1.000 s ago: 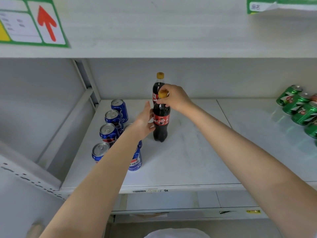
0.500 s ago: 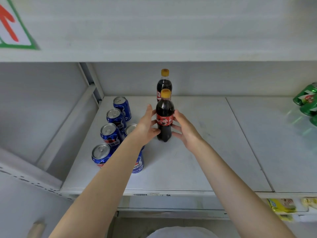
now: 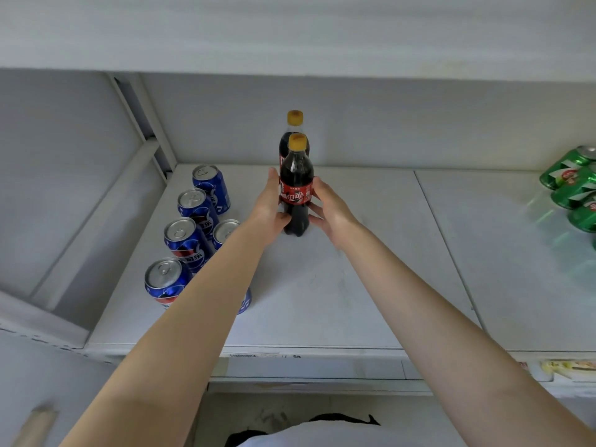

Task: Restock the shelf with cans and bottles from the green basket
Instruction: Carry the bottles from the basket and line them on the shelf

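The light is soft and even. The shelf [image 3: 322,301] looks pale and a bit hazy. Green cans [image 3: 574,185] throw green shine beside them. Edges bend outward.

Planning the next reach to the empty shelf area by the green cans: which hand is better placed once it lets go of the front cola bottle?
Right. The right hand holds the front cola bottle on the side facing the green cans; the left hand sits by the blue cans.
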